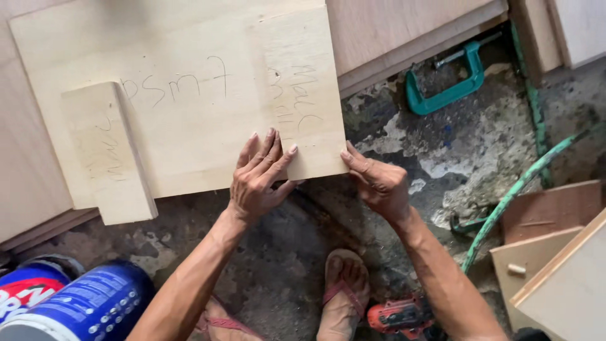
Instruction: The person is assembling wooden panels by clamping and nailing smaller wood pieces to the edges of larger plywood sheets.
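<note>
floor: rough grey concrete floor, stained with pale patches
clamp: green clamp lying on the floor
hose: green hose curving below and to the right of the clamp
offcuts: wood offcuts stacked well below the clamp, lower right
light: even daylight

Two cylindrical containers are lying at the bottom left, below the plywood panel: a blue labelled can and, touching its left side, a blue, red and white one.

I see a woodworking workshop: plywood boards, green clamp, red drill, stained concrete floor.
</note>
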